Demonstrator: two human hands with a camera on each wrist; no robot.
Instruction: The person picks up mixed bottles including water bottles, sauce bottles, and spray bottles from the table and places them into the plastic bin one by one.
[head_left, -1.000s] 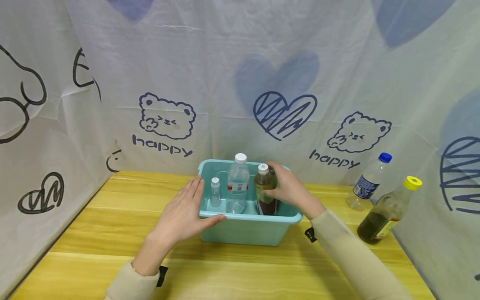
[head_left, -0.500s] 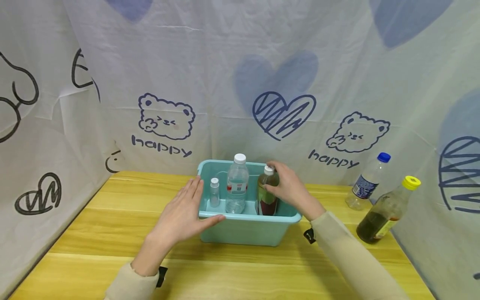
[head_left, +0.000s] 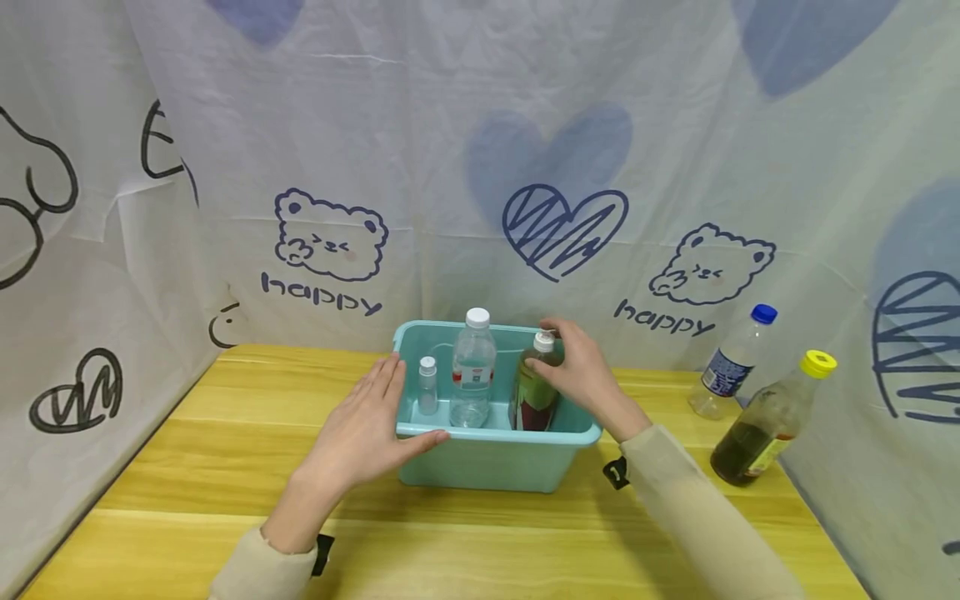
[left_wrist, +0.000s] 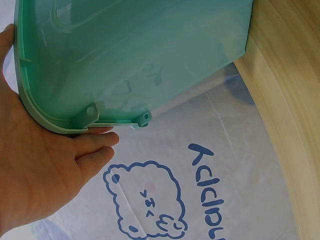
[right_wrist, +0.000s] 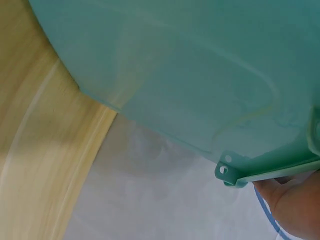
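My right hand [head_left: 583, 373] held the dark bottle [head_left: 534, 402] inside the basin [head_left: 487, 465] in a curled grip, while my left hand [head_left: 357, 430] lay outspread at the rim [head_left: 517, 434], best pressed lightly, I judged, for steadiness.

I am seeing a pale teal plastic tub [head_left: 480, 465] sitting upright on the bench [head_left: 450, 542], its mouth facing up and its rounded rim spanning between the left hand [head_left: 360, 425] and the right hand [head_left: 585, 371]. Its left end is meeting the fingers of the left hand, whose thumb is lying at the near edge. A dark, white-capped bottle [head_left: 537, 392], showing green and dark red on its front, is standing nearly upright inside, between the thumb and fingers of the right hand. The near rim is hiding its base from my remote view.
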